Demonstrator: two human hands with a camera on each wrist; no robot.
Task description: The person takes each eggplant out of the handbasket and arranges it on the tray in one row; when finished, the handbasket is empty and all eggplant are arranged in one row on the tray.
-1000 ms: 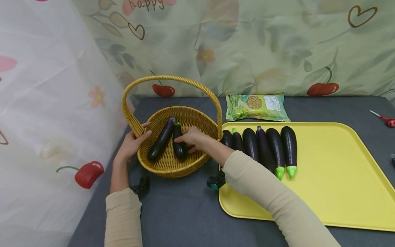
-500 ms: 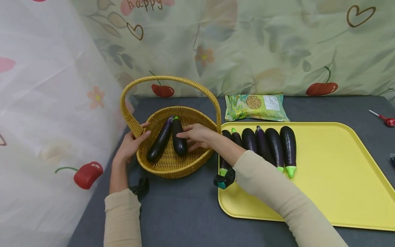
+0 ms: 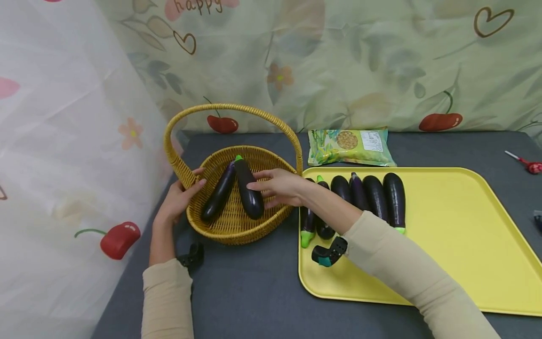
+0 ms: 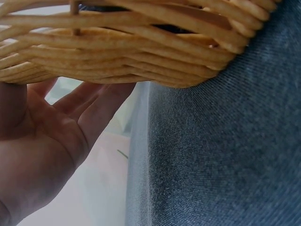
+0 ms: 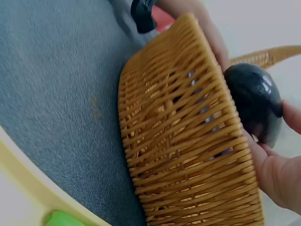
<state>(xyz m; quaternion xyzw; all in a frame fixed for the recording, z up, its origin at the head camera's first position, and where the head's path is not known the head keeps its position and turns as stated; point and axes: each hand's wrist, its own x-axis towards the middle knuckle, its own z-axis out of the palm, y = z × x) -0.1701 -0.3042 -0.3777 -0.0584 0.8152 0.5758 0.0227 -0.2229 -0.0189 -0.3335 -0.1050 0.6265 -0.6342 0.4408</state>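
In the head view a woven wicker basket (image 3: pixel 243 237) with a tall handle holds a dark eggplant (image 3: pixel 218 198) lying aslant. My right hand (image 3: pixel 283 187) grips a second eggplant (image 3: pixel 247 188) with a green stem, thumb on one side and fingers on the other. Its rounded end shows at rim height in the right wrist view, beside the basket wall (image 5: pixel 183 136). On the basket's left side, my left hand (image 3: pixel 177 200) holds the rim near the handle's foot, thumb on the inner side. The left wrist view shows that hand's fingers (image 4: pixel 101 106) against the outer weave.
A yellow tray (image 3: pixel 457 245) stands right of the basket, with several eggplants (image 3: pixel 395 200) in a row at its left. Behind it lies a green and yellow packet (image 3: pixel 349 147). A red lollipop (image 3: pixel 534 167) is at the far right. Printed curtains hang behind and left.
My right hand has moved right and lifted the held eggplant a little, drawing it away from the other one. The left hand stays on the basket.
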